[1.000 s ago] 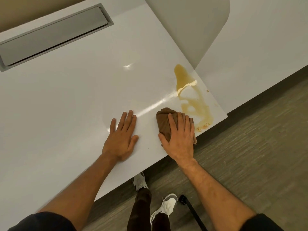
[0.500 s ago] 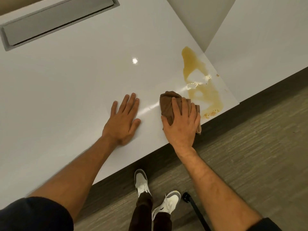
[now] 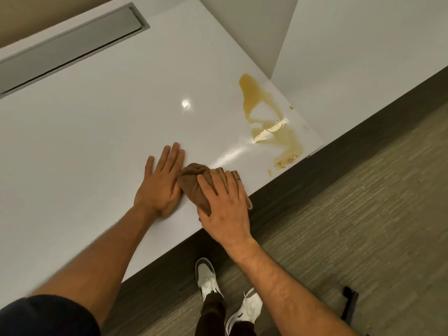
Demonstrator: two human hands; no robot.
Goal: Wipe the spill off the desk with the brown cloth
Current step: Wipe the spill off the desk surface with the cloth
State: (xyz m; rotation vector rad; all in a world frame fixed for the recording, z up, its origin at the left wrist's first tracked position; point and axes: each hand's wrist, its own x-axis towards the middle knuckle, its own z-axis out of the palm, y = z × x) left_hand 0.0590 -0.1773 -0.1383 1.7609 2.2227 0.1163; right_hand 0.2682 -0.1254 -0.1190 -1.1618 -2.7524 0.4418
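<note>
A yellow-brown spill [image 3: 254,95] spreads over the white desk [image 3: 97,132] near its right corner, with a paler smear in its middle and crumbs at the front edge. The bunched brown cloth [image 3: 192,183] lies on the desk to the left of the spill, apart from it. My right hand [image 3: 225,200] presses down on the cloth with straight, spread fingers. My left hand [image 3: 161,183] rests flat on the desk, its thumb side touching the cloth.
A grey recessed cable flap [image 3: 70,42] runs along the desk's back left. A second white desk [image 3: 363,57] adjoins on the right behind a divider panel [image 3: 254,25]. The desk's front edge drops to carpet, where my white shoes [image 3: 208,277] and a black chair leg [image 3: 349,304] stand.
My right hand slid the cloth leftwards, away from the spill, until it met my left hand. The left hand stayed flat on the desk. The spill looks unchanged.
</note>
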